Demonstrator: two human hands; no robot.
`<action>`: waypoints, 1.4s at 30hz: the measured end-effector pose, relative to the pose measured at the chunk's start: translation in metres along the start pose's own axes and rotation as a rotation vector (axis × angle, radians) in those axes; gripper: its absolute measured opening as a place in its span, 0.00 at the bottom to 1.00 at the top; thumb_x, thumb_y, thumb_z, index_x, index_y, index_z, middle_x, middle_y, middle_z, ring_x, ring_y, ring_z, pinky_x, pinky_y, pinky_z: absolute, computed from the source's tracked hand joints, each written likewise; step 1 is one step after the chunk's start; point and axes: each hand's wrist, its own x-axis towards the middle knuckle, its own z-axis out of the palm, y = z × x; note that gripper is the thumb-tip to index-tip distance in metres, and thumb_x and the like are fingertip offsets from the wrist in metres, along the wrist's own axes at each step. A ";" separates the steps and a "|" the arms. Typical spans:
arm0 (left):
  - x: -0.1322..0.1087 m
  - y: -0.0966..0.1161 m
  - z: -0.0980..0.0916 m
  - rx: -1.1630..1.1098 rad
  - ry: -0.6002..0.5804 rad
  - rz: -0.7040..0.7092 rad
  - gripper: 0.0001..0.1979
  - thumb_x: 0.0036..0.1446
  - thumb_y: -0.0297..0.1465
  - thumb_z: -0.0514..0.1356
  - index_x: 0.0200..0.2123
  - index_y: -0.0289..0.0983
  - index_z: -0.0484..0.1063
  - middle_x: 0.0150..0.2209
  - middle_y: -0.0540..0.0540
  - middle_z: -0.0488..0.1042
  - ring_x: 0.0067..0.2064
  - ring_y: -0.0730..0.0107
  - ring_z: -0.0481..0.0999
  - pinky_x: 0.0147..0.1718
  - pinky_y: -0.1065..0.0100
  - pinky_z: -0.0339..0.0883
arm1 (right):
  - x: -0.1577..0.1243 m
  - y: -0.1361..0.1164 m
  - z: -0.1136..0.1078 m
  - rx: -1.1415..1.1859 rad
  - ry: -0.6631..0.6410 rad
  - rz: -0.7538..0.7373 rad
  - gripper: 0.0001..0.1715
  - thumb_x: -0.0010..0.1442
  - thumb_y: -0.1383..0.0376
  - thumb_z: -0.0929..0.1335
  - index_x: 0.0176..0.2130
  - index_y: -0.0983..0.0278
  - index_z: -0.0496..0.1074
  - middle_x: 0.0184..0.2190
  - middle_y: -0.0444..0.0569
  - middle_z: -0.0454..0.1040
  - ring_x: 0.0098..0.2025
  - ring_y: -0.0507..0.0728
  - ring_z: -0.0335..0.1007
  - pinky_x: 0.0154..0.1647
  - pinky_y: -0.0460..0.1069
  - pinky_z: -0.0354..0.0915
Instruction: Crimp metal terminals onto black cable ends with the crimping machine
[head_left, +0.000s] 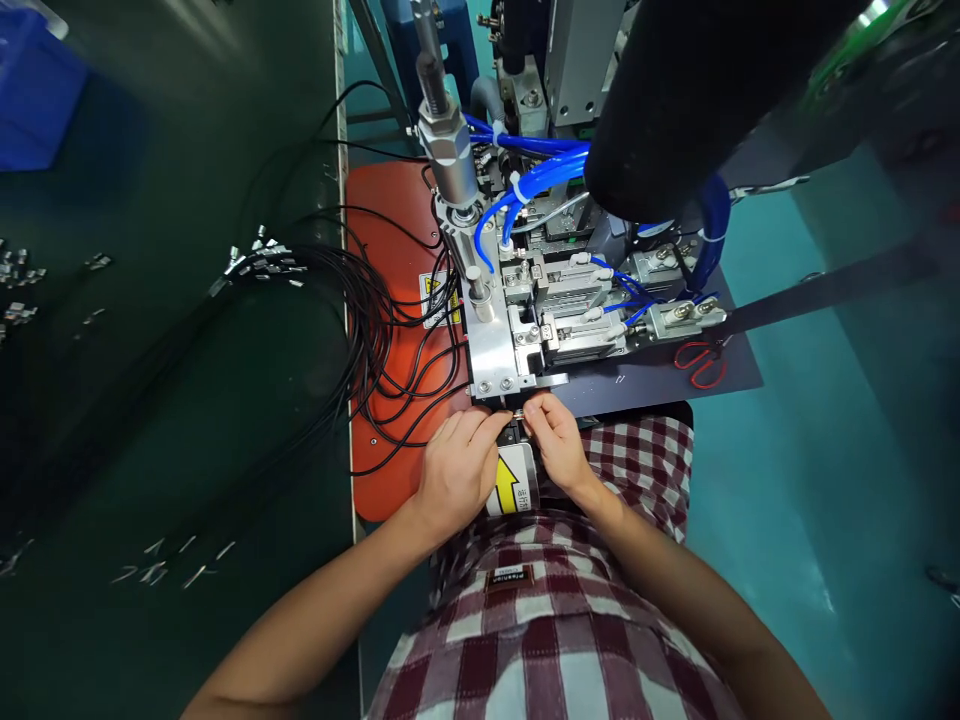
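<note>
My left hand point(457, 470) and my right hand point(555, 440) meet at the front edge of a small metal press machine point(517, 320). Both pinch a small metal connector point(519, 416) on the end of a black cable, just under the machine's steel plate. My fingers are closed around it. A yellow arrow label point(511, 482) on the machine's front shows between my hands. A bundle of thin black cables point(375, 330) loops from the machine over an orange mat point(390, 230) to the left.
Cable ends with silver connectors point(262, 260) lie on the dark green table point(150, 400) at left, with loose metal parts point(19, 270) farther left. Red scissors point(701, 362) rest on a black mat right of the machine. Blue air hoses point(540, 170) run over the machine. A blue bin point(34, 90) stands far left.
</note>
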 end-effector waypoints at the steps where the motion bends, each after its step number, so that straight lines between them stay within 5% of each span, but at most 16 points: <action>1: 0.000 0.000 0.000 -0.009 0.010 -0.002 0.14 0.62 0.23 0.49 0.47 0.35 0.71 0.35 0.43 0.72 0.37 0.65 0.70 0.36 0.65 0.66 | 0.000 0.000 -0.001 -0.006 -0.001 -0.002 0.17 0.63 0.53 0.63 0.28 0.61 0.61 0.22 0.39 0.58 0.24 0.51 0.53 0.26 0.47 0.55; 10: 0.003 0.000 0.002 0.052 -0.019 0.023 0.14 0.61 0.24 0.50 0.46 0.32 0.73 0.36 0.41 0.72 0.37 0.63 0.70 0.36 0.63 0.69 | 0.001 0.007 0.007 -0.141 0.115 -0.091 0.17 0.66 0.55 0.62 0.28 0.61 0.61 0.22 0.39 0.59 0.25 0.51 0.56 0.27 0.47 0.54; 17: -0.018 0.003 -0.004 -0.120 0.036 -0.137 0.19 0.63 0.24 0.49 0.54 0.38 0.68 0.44 0.41 0.68 0.47 0.64 0.70 0.44 0.61 0.70 | 0.003 0.009 0.005 -0.158 0.094 -0.155 0.16 0.66 0.55 0.60 0.29 0.61 0.60 0.23 0.40 0.61 0.24 0.52 0.57 0.26 0.47 0.54; 22: -0.055 0.005 -0.015 0.101 -0.010 -0.238 0.24 0.65 0.28 0.50 0.63 0.39 0.57 0.56 0.37 0.64 0.56 0.56 0.65 0.55 0.50 0.63 | 0.004 0.011 0.004 -0.133 0.089 -0.153 0.18 0.65 0.54 0.61 0.28 0.61 0.60 0.23 0.40 0.62 0.25 0.52 0.57 0.27 0.48 0.54; 27: -0.060 -0.001 -0.010 0.278 -0.038 -0.216 0.24 0.65 0.33 0.51 0.63 0.35 0.59 0.60 0.34 0.62 0.61 0.50 0.60 0.56 0.48 0.62 | 0.004 0.008 0.004 -0.119 0.083 -0.142 0.17 0.65 0.55 0.61 0.29 0.61 0.62 0.25 0.41 0.65 0.27 0.52 0.59 0.29 0.48 0.55; 42: -0.053 -0.001 -0.010 0.279 -0.038 -0.263 0.23 0.66 0.34 0.49 0.62 0.36 0.62 0.59 0.37 0.66 0.60 0.54 0.64 0.57 0.53 0.64 | -0.012 0.018 -0.044 -0.027 0.142 0.023 0.24 0.64 0.46 0.60 0.31 0.63 0.65 0.20 0.39 0.59 0.21 0.50 0.52 0.22 0.46 0.52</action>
